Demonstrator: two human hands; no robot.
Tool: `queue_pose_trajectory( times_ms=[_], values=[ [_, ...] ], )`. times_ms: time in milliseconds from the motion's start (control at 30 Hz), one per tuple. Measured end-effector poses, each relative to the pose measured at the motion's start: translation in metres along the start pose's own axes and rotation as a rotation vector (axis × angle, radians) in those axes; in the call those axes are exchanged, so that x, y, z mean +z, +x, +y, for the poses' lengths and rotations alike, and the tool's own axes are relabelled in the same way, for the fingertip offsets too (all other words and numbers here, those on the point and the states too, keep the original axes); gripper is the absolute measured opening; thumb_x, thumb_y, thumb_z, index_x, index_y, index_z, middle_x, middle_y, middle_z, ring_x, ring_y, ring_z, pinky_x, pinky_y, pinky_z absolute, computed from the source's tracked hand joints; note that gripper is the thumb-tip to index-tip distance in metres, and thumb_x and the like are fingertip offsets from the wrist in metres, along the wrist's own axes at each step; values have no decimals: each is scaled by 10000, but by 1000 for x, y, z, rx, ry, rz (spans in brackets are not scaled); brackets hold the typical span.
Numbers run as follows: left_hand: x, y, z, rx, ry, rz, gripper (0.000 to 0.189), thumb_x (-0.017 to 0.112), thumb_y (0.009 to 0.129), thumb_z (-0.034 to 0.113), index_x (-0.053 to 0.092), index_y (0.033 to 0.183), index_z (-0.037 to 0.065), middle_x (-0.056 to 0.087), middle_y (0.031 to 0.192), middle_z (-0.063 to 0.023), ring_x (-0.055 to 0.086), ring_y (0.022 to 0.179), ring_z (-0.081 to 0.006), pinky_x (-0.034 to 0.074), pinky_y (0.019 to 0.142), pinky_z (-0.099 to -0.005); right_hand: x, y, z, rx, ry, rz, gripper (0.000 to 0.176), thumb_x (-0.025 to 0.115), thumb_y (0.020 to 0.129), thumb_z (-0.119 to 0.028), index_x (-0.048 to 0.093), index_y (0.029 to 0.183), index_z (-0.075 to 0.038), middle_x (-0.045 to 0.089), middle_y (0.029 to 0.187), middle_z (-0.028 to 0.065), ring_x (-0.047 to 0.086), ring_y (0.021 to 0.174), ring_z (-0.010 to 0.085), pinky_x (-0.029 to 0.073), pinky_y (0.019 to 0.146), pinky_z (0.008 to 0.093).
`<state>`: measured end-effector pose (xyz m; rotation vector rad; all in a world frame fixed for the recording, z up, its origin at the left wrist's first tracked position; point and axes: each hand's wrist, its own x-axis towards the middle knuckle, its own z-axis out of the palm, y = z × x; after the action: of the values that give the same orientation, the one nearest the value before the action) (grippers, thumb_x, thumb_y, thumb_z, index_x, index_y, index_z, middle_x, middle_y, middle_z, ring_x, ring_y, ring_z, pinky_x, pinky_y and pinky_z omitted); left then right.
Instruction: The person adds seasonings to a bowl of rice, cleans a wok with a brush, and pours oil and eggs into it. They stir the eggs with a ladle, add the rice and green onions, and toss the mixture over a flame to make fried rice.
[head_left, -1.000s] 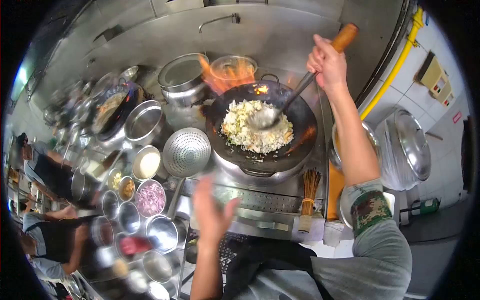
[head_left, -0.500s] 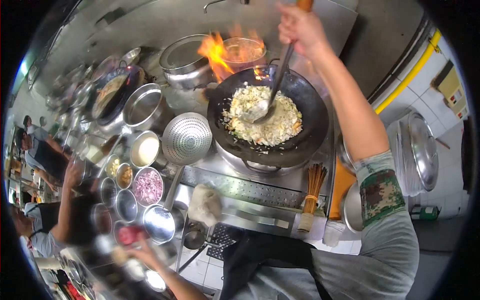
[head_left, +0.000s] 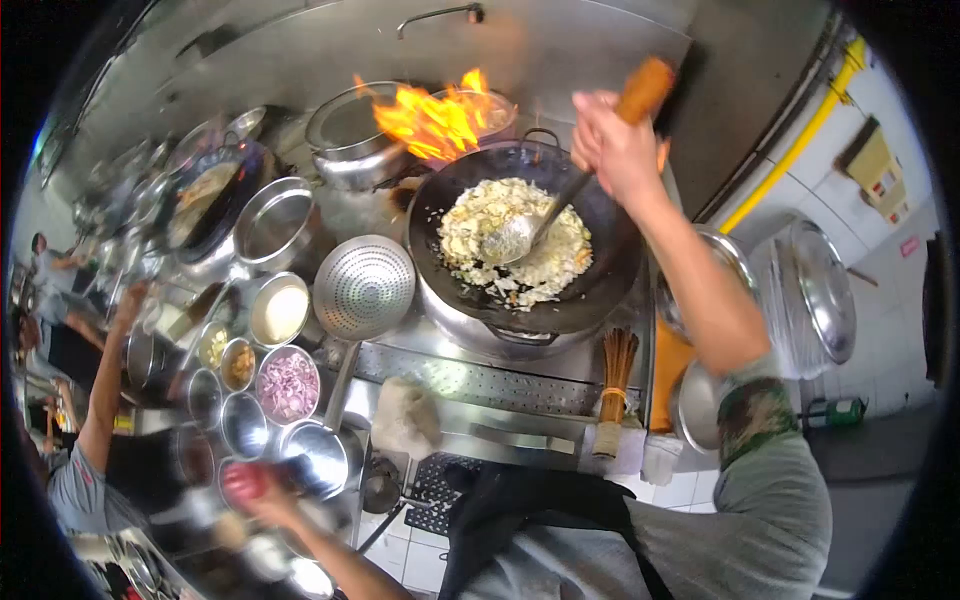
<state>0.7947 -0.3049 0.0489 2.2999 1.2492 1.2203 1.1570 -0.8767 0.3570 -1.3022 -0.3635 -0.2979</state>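
1. Biggest first: the steel counter [head_left: 345, 215]; everything below sits on it or over it.
2. Black wok [head_left: 600, 290], the main thing here, toward the counter's right edge; chopped pale food [head_left: 520, 275] is spread across its middle.
3. Steel pot [head_left: 360, 170] near the counter's back edge, left of the wok; bright orange flames [head_left: 435, 120] flare between them, toward the back.
4. Perforated strainer [head_left: 363, 288], just left of the wok; its handle points toward the front edge.
5. Ladle [head_left: 512, 240], bowl down in the food, tilted; the right hand [head_left: 617, 150] is closed around it just below the wooden grip.
6. Bundled brush [head_left: 615, 370] by the front right corner; crumpled cloth [head_left: 405, 415] at the front edge.
7. Bowl of chopped purple onion [head_left: 288, 385], front left area; the left hand [head_left: 268, 505] is at a blurry red item [head_left: 243, 482] nearby; can't tell if it's gripping.
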Motion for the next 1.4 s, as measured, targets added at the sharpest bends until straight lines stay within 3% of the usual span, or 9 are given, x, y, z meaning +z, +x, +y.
queue_pose_trajectory(
  times_ms=[67,133,200,267,433,633,867,1267,1400],
  values=[
    [-30,8,48,62,87,110,625,841,731,443,622,1177,63,698,1056,-107,674,909,-268,537,832,-355,-9,10,-34,15,-43,64,278,683,910,-214,517,731,-81,378,507,-63,355,385,84,304,388,264],
    [-57,21,52,24,-47,-7,741,841,764,361,543,1317,-34,661,1185,-177,644,1039,-302,477,937,-384,-52,3,-60,-6,-22,27,291,662,925,-235,511,721,-93,351,499,-65,331,390,81,285,398,262],
    [-85,34,98,200,-198,104,656,864,679,492,659,1115,47,710,1023,-110,685,903,-236,556,796,-351,-58,-15,-13,-62,-15,27,312,650,932,-233,489,698,-104,341,492,-59,326,387,81,284,397,264],
    [-98,36,120,185,-325,88,708,852,687,505,628,1170,38,696,1051,-115,676,945,-249,551,821,-358,-46,-11,-9,-64,-47,151,367,596,973,-234,404,667,-166,298,488,-53,269,379,78,252,402,270],
    [-100,39,221,262,-820,-446,847,837,655,303,480,1378,43,636,1187,-110,645,1022,-266,523,906,-361,-63,14,-2,-170,15,385,364,583,965,-202,407,647,-166,313,490,-57,271,384,71,252,402,275],
    [-69,1,390,581,-609,-1174,767,847,629,259,561,1320,91,640,1217,-170,653,1069,-315,522,907,-406,-51,15,-35,14,145,146,300,652,930,-190,451,712,-143,381,518,-58,312,382,72,263,377,255],
    [14,-52,503,988,-38,-1056,624,772,684,434,619,1204,125,699,1091,-181,662,1031,-376,523,885,-457,-68,-94,-34,-68,214,140,387,609,956,-200,385,648,-132,347,497,-19,338,387,97,294,398,274],
    [60,-69,531,953,252,-1041,642,779,678,415,606,1210,99,699,1071,-174,670,1025,-349,527,893,-460,-112,-108,-39,-107,326,190,390,563,976,-195,372,642,-132,329,486,-16,294,393,107,304,428,288],
    [54,-45,490,746,-163,-1158,818,803,642,529,568,1327,149,685,1136,-191,656,1046,-363,511,912,-442,-126,-75,-54,-163,297,244,208,532,996,-205,495,802,-137,353,553,-33,322,450,86,279,437,266]
  ],
)
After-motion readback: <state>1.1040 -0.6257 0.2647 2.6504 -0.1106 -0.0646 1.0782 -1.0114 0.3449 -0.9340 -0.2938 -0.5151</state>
